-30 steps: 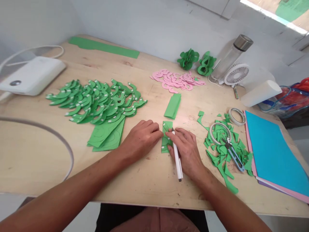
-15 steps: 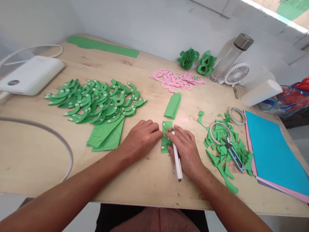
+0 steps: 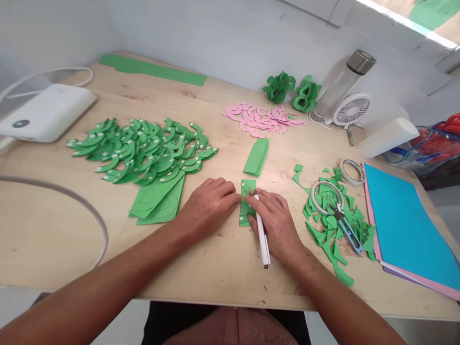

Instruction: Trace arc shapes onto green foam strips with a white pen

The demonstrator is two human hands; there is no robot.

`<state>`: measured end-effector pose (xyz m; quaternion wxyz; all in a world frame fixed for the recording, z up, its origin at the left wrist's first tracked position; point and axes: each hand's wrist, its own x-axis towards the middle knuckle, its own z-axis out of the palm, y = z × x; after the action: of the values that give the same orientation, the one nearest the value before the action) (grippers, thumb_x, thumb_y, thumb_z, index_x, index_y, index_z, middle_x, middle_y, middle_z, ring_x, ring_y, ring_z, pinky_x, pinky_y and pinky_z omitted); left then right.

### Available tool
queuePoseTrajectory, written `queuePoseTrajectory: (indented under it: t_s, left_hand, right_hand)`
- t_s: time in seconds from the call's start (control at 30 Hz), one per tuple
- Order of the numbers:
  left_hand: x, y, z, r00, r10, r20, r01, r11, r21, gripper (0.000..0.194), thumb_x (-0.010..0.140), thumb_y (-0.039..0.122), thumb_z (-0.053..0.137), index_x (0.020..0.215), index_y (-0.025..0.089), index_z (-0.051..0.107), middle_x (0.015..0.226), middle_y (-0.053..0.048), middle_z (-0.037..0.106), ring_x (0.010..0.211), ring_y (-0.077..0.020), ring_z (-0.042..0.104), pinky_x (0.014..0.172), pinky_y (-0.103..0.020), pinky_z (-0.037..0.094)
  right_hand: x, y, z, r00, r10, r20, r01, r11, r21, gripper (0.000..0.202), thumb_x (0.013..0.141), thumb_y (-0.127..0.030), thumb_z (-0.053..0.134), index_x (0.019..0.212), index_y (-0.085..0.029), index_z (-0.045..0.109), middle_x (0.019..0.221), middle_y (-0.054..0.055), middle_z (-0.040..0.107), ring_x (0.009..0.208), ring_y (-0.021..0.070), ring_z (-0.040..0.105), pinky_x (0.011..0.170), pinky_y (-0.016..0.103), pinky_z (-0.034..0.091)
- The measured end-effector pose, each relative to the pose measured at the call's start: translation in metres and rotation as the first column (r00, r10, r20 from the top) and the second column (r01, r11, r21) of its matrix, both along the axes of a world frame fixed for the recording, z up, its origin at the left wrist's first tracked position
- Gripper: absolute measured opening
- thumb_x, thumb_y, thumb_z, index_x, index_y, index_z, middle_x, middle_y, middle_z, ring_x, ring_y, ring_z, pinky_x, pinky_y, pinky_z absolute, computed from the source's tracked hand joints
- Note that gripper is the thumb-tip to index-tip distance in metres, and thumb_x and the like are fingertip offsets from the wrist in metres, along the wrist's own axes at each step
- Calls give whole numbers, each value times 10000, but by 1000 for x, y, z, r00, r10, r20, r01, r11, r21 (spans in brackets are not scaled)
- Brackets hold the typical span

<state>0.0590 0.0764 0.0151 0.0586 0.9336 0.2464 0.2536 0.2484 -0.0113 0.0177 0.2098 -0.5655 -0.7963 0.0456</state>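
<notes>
A small green paper strip (image 3: 245, 221) with drawn lines and white tape bits lies before me. My left hand (image 3: 212, 205) is closed, its fingertips at the strip's left edge; whatever it pinches is too small to tell. A white pen (image 3: 263, 244) lies between the fingers of my right hand (image 3: 275, 215), whose fingertips touch the strip's right side. Folded green paper (image 3: 256, 157) sits just beyond. To the left, green curved cut-outs (image 3: 143, 148) with white tape bits are heaped above green sheets (image 3: 158, 203) with drawn curves.
Pink cut-outs (image 3: 262, 119), green paper ornaments (image 3: 279, 87), a bottle (image 3: 338, 86) and a small fan (image 3: 352, 109) are at the back. Rightward are green scraps (image 3: 334, 251), tape rolls (image 3: 352, 172), snips (image 3: 348, 231) and blue sheets (image 3: 409, 225). A white device (image 3: 46, 112) is far left.
</notes>
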Motion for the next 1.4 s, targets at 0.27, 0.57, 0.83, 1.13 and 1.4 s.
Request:
queuePoseTrajectory:
  t_s: [0.27,0.57,0.83,1.13,1.4]
  left_hand:
    - [0,-7,6,997,-82,-8,82,995,55,267,1010,177,421,911,165,669,914,-40,707,881,-183,623,792,-347,456]
    - [-2,-14,7,989,-100,-110,116,983,142,269,995,126,403,885,153,646,967,-69,717,869,-216,625,748,-365,473]
    - [0,-17,5,987,-76,-139,95,987,130,237,969,106,428,852,148,630,942,-80,708,876,-234,621,707,-367,497]
    - [1,-24,10,967,-60,-247,83,993,85,140,921,90,505,853,138,618,938,-91,691,917,-253,619,714,-367,527]
    - [2,-24,8,973,-56,-223,82,991,109,158,915,80,503,805,143,598,867,-82,667,871,-247,612,676,-358,518]
  right_hand:
    - [0,0,-1,1000,0,-7,0,1000,-21,344,959,-159,497,1291,-203,577,1295,123,658,1311,254,524,1049,457,404]
    - [0,1,-2,1000,1,-22,-1,1000,-15,370,956,-153,498,1316,-215,553,1291,116,660,1312,250,525,1041,449,406]
    - [0,0,-3,999,8,-39,-8,1000,13,399,957,-152,504,1350,-223,530,1298,109,655,1308,246,528,1040,443,401]
    - [-1,1,0,995,-3,-104,7,999,36,366,952,-171,518,1312,-231,544,1261,103,682,1274,250,569,1026,453,425]
    - [-1,2,0,994,-13,-110,18,999,45,376,948,-153,508,1313,-234,538,1248,92,687,1246,245,590,1023,452,436]
